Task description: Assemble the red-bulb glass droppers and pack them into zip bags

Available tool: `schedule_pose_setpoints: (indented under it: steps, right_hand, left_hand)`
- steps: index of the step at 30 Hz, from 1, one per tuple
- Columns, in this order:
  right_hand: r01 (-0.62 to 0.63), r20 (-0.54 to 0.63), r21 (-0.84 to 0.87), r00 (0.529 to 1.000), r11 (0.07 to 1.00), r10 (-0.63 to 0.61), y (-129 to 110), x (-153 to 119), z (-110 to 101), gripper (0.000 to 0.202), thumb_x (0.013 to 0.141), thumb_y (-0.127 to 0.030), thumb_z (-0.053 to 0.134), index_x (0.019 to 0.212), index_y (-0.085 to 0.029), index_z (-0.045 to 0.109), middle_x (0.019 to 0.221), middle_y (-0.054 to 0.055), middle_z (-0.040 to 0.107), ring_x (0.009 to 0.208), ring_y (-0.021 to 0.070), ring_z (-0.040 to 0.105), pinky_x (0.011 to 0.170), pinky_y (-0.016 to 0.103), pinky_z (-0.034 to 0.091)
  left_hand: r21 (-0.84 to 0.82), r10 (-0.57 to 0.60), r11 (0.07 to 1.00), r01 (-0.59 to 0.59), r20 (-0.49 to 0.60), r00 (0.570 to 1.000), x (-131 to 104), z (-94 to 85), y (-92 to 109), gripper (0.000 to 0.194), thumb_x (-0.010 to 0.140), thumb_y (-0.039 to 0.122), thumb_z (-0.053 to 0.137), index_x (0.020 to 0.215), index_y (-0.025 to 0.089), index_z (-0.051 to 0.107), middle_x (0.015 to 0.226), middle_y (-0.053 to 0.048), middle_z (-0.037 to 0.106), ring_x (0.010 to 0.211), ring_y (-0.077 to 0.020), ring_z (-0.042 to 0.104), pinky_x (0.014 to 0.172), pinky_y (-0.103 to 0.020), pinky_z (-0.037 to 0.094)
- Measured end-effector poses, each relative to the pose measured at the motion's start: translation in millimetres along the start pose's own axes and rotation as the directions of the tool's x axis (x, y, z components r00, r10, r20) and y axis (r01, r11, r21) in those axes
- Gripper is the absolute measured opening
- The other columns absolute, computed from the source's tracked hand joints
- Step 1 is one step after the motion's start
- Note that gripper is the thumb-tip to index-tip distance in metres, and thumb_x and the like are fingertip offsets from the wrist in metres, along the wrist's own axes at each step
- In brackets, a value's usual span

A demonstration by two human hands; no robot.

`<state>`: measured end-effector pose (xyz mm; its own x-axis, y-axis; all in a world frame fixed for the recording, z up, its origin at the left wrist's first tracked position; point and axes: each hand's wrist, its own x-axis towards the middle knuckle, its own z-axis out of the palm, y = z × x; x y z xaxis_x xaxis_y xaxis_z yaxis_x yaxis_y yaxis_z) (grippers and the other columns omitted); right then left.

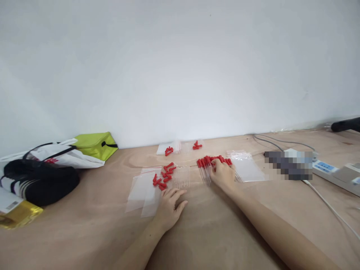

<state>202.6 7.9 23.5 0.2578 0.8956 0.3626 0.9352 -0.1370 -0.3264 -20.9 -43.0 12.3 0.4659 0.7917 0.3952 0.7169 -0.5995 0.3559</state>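
My right hand point(224, 173) is over a row of glass droppers with red rubber bulbs point(207, 160), its fingers bent and closed on a dropper among them. The hand covers part of the row. My left hand point(170, 209) rests on the table, fingers apart and holding nothing. Just beyond its fingertips lies a loose pile of red rubber bulbs point(167, 173), partly on clear zip bags point(137, 189). Between the two hands, bare glass dropper tubes point(181, 176) lie side by side.
More clear zip bags point(247, 168) lie right of the droppers. Smaller groups of red bulbs point(169, 150) sit near the wall. At left are a black bag point(53, 183), a white bag point(70, 157) and a green bag point(95, 145). A power strip point(326, 167) with cables lies at right.
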Motion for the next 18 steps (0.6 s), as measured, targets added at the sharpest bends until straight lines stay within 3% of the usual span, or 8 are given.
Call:
schedule_pose_setpoints:
  steps: [6,11,15,18]
  right_hand:
    - [-0.036,0.005,-0.065,0.999,0.997,0.036,-1.9,4.4,10.3,0.019,0.077,-0.027,0.044,0.083,-0.016,0.058,0.069,0.005,0.065,0.069,0.0193,0.057,0.071,0.034,0.020]
    - [0.044,0.003,-0.054,0.999,0.998,-0.044,-4.1,-0.2,7.7,0.021,0.079,-0.030,0.043,0.079,-0.017,0.060,0.072,0.006,0.066,0.074,0.0205,0.057,0.072,0.034,0.020]
    - [0.141,0.077,0.008,0.987,0.990,-0.141,-25.3,-7.5,7.6,0.025,0.080,-0.031,0.041,0.077,-0.018,0.061,0.073,0.007,0.066,0.078,0.0208,0.057,0.072,0.034,0.020]
    - [0.123,0.159,0.035,0.979,0.992,-0.127,-48.2,-11.4,11.3,0.025,0.079,-0.033,0.043,0.087,-0.016,0.060,0.077,0.009,0.067,0.079,0.0220,0.059,0.073,0.035,0.022]
  left_hand:
    - [-0.012,-0.003,1.000,0.004,0.034,0.999,0.3,-1.4,2.5,0.014,0.077,0.023,0.054,0.089,0.020,0.061,0.085,-0.005,0.064,0.082,-0.0219,0.056,0.076,-0.039,0.041]
    - [0.000,-0.002,1.000,0.002,0.040,0.999,0.4,-1.6,3.5,0.013,0.078,0.023,0.053,0.084,0.020,0.063,0.083,-0.005,0.064,0.080,-0.0211,0.056,0.075,-0.038,0.041]
    - [0.003,0.007,1.000,-0.007,0.054,0.999,0.9,-0.9,6.5,0.014,0.078,0.022,0.051,0.084,0.020,0.063,0.083,-0.004,0.064,0.080,-0.0202,0.056,0.074,-0.036,0.041]
    - [0.037,0.007,0.999,-0.007,0.006,1.000,1.2,-1.4,6.4,0.013,0.078,0.021,0.051,0.081,0.021,0.063,0.080,-0.004,0.063,0.078,-0.0198,0.056,0.073,-0.036,0.041]
